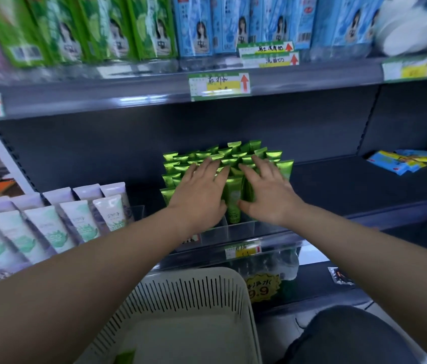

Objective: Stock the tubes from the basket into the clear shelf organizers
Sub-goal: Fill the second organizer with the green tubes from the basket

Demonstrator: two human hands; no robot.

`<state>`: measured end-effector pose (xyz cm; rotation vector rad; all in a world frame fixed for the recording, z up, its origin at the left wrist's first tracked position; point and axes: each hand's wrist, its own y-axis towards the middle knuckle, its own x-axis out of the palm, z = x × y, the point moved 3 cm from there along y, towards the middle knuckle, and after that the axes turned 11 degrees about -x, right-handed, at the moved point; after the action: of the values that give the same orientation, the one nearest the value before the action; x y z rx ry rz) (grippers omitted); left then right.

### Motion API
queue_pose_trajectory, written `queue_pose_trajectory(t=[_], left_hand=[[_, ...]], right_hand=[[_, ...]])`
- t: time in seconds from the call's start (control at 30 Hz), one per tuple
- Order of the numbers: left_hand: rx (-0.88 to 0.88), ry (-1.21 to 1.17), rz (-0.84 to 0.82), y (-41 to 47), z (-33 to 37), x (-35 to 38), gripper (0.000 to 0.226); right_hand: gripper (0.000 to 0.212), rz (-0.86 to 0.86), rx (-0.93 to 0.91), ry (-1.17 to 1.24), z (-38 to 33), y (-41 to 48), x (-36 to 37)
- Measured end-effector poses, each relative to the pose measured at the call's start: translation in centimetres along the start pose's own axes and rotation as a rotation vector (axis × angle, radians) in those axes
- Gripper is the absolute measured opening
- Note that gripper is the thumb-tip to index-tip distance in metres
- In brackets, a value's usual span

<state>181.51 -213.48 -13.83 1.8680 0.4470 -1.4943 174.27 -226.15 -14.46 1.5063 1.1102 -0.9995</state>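
Your left hand [202, 190] and right hand [265, 190] are lying spread, fingers straight, on the tops of the green tubes [233, 198], which are standing upright in the clear organizer [241, 228] straight ahead. The basket [207, 271] is sitting below your wrists, so any next tube is waiting down and back toward you, probably nearer your left.

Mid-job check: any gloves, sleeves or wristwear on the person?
No. The left hand and right hand are bare, no gloves or rings showing. The left forearm and right forearm are uncovered to the frame edge: no sleeve, watch or band.
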Motion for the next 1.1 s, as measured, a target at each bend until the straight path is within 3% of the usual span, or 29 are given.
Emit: queue_pose_trajectory(t=[0.37,0.8,1.1], left_hand=[[-0.017,0.059,0.062,-8.8,-3.7,0.8,0.075],[-0.139,0.064,-0.081,-19.2,-10.0,8.3,0.08],[-0.261,-0.18,-0.375,-22.2,-13.5,13.9,0.069]], right_hand=[[0.088,-0.091,-0.068,0.015,-7.9,-3.2,4.0],[0.092,-0.288,-0.169,0.112,-16.2,-5.2,13.5],[0.091,-0.43,-0.155,0.215,-18.8,-5.7,19.9]])
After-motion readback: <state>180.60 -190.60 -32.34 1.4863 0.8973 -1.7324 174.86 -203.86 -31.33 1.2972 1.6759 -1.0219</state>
